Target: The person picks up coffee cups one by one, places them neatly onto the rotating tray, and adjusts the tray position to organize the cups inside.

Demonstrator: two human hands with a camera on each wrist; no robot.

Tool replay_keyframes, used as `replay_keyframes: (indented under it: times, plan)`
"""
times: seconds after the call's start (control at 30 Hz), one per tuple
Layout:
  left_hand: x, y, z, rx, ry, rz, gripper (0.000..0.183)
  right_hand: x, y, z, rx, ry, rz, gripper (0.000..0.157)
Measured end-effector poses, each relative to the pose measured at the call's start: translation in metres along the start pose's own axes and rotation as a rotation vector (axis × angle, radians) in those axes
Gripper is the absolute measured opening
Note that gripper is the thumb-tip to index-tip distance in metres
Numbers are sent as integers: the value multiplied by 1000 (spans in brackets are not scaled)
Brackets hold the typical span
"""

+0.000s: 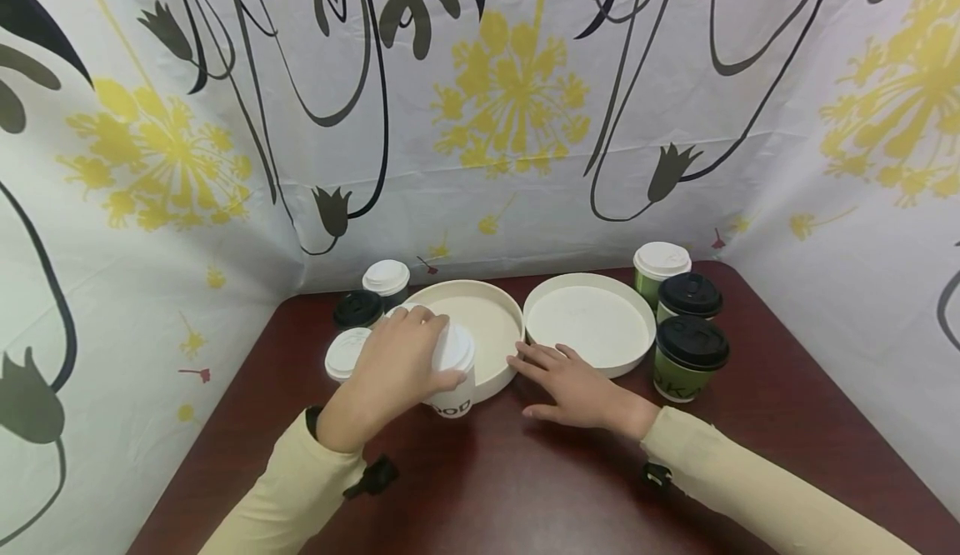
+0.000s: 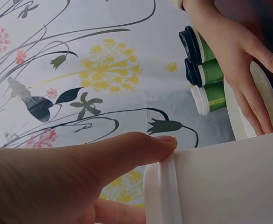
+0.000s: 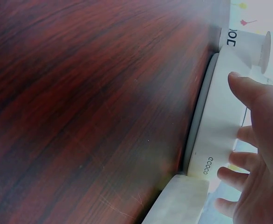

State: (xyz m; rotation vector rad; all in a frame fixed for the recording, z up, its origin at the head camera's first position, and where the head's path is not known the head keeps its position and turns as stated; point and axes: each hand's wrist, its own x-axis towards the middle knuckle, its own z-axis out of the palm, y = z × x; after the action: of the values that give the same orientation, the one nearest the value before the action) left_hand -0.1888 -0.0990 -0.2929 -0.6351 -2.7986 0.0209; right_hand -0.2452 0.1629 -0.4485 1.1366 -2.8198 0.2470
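My left hand [image 1: 397,355] grips a white lidded paper cup [image 1: 454,376] beside the left round tray [image 1: 495,305]. In the left wrist view the thumb [image 2: 141,151] presses on the rim of the cup's white lid [image 2: 164,196]. My right hand [image 1: 573,384] lies with extended fingers where the left tray meets the right round tray [image 1: 592,322]. The right wrist view shows the right hand's spread fingers [image 3: 234,179] near the outer wall of a tray [image 3: 215,116]. Both trays are shallow and cream-white.
Left of the trays stand a dark cup with a white lid [image 1: 386,278], a black-lidded cup [image 1: 358,309] and another white lid [image 1: 347,353]. At the right are a white-lidded green cup [image 1: 662,267] and two black-lidded green cups, the nearest [image 1: 690,355]. Patterned cloth [image 1: 517,230] encloses the brown table [image 1: 480,488].
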Motion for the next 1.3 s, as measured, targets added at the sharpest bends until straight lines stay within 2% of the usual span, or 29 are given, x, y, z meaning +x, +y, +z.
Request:
replay_keyframes:
  times: [0.2, 0.77, 1.3]
  plan:
    - [4, -2, 0, -9, 39, 14, 65, -1, -1, -1, 15, 21, -9, 78]
    - [15, -5, 4, -56, 54, 8, 65, -1, 0, 0, 19, 17, -11, 78]
    - [30, -14, 15, -82, 20, -4, 66, 0, 1, 2, 6, 0, -2, 79]
